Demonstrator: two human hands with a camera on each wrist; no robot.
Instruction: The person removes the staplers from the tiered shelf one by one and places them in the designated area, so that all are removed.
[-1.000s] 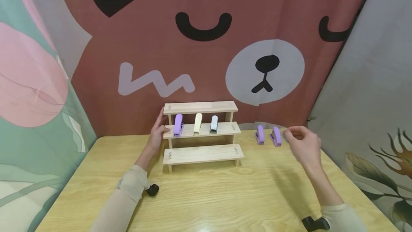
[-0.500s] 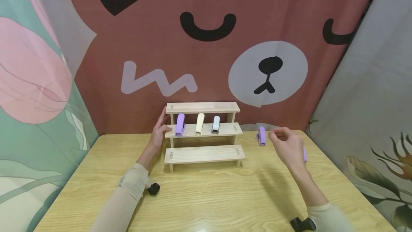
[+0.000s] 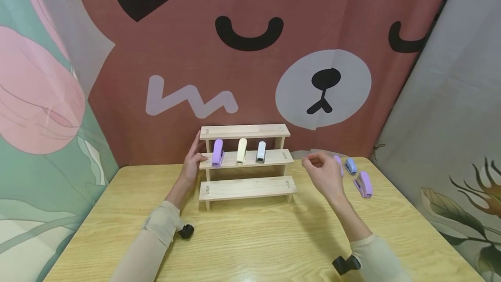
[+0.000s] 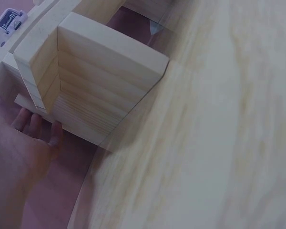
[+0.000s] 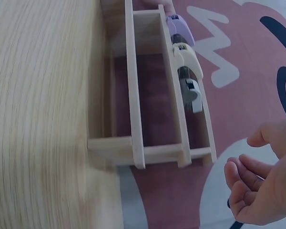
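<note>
My left hand [image 3: 190, 165] holds the left end of a three-step wooden display stand [image 3: 247, 188], thumb on the middle step. In the left wrist view its fingers [image 4: 34, 126] bend against the stand's edge. On the middle step stand a purple stapler [image 3: 217, 153], a cream stapler [image 3: 241, 151] and a pale blue stapler [image 3: 260, 152]. My right hand [image 3: 324, 174] hovers right of the stand, fingers loosely curled. In the right wrist view a gap shows between its thumb and fingers [image 5: 245, 179], with nothing in it.
On the table [image 3: 250, 238] at the right are a blue stapler [image 3: 351, 166], a purple stapler [image 3: 364, 184] and another purple one [image 3: 339, 166] partly behind my right hand. A curtain with a bear print [image 3: 250, 77] hangs behind the table.
My right hand has moved left, from over the staplers towards the stand, uncovering the blue stapler and covering the leftmost purple one's place. My left hand stays on the stand.
</note>
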